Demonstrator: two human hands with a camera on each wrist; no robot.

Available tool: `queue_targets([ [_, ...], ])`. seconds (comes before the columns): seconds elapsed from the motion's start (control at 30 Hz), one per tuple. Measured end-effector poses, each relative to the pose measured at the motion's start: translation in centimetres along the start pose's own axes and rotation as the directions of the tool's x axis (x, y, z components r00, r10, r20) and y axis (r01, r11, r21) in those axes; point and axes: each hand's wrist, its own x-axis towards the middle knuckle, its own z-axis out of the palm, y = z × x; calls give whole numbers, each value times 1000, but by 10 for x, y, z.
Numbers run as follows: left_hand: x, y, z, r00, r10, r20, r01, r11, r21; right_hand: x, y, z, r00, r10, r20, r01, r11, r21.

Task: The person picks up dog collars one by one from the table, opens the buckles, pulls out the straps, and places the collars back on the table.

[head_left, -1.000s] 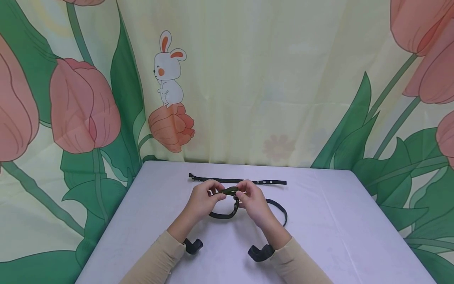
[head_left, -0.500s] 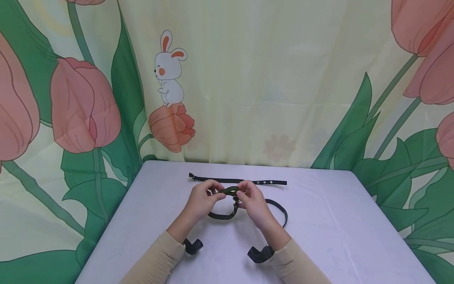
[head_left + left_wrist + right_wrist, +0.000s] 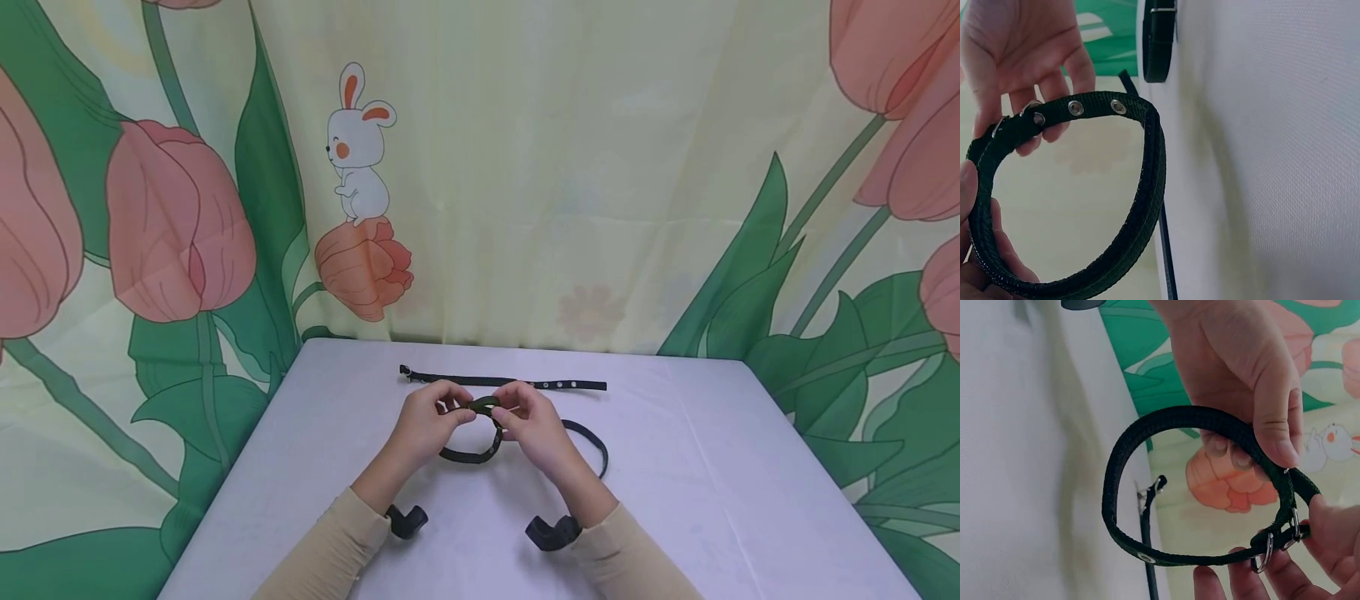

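A dark green webbing collar (image 3: 471,457) hangs in a loop between both hands above the table. My left hand (image 3: 427,423) pinches its thick band near the buckle. My right hand (image 3: 534,425) grips the collar at the buckle side, thumb and index finger close to the left fingertips. In the left wrist view the collar (image 3: 1155,169) shows metal eyelets (image 3: 1075,108) along its thinner strap. A metal buckle (image 3: 1295,524) and a D-ring (image 3: 1264,553) show in the right wrist view, the strap passing through the buckle. Fingers partly cover the strap end.
A second strap (image 3: 480,381) with eyelets and a buckle lies straight across the back of the white table (image 3: 675,483). Another dark strap (image 3: 600,446) curves on the table beside my right forearm. Black bent pieces (image 3: 552,533) sit at both wrists. A printed curtain (image 3: 525,208) hangs behind.
My right fingertips have shifted slightly left toward the left hand, and the small strap bend between them has changed shape. The left hand has barely moved.
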Motion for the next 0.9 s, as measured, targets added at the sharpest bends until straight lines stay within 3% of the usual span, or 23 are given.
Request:
queue_targets([
  [0.4, 0, 0, 0, 1000, 17, 26, -17, 1000, 4, -1, 1, -3, 1000, 18, -8, -17, 992, 126],
  [0.73, -2, 10, -2, 997, -14, 74, 14, 1000, 1, -2, -1, -4, 1000, 20, -20, -18, 993, 120],
  [0.9, 1, 12, -1, 996, 20, 84, -24, 999, 47, 0, 0, -4, 1000, 18, -10, -17, 994, 103],
])
